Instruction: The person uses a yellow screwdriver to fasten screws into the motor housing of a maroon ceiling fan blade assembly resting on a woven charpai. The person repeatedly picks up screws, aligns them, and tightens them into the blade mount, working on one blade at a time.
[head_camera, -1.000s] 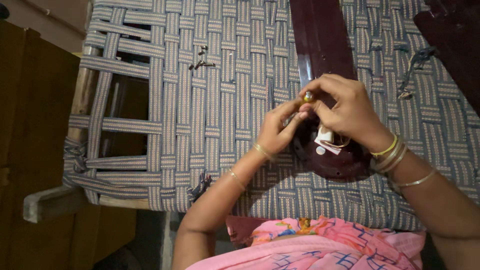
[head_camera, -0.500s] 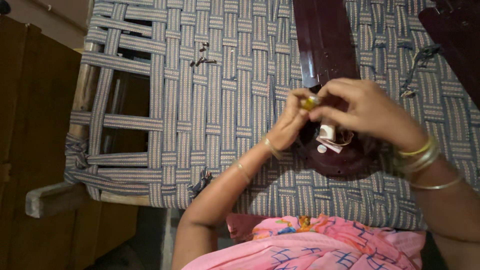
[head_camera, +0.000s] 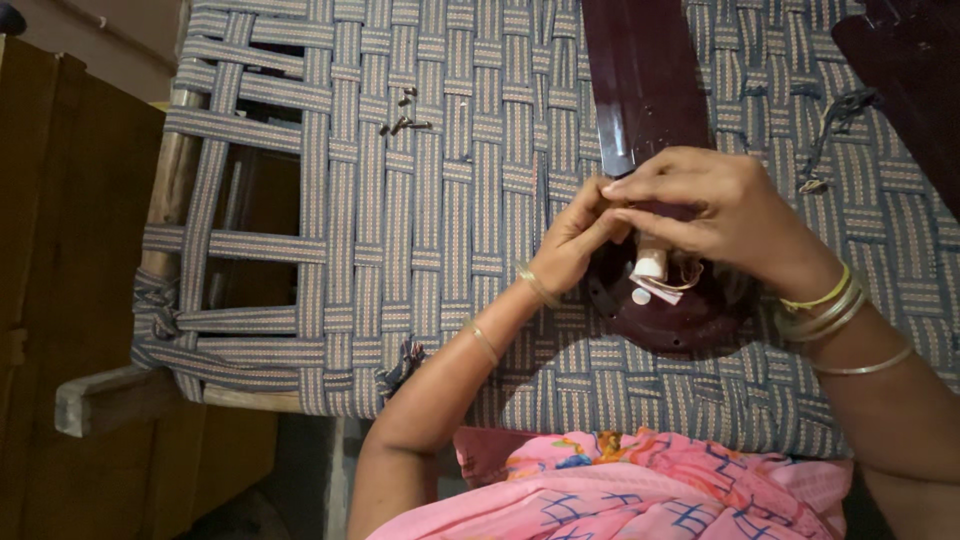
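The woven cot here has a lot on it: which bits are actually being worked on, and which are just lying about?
In hand:
left hand and right hand, fingertips meeting over the work
round dark maroon housing
white cylindrical part on it
maroon blade joining it

Lying about:
loose screws
second maroon piece
frayed cord

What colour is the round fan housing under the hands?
Dark maroon, glossy, like the blade beside it; the fan housing shows best in the head view.

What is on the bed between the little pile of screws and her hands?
In the head view, only bare woven strapping lies between the screws and the left hand; nothing rests on that stretch.
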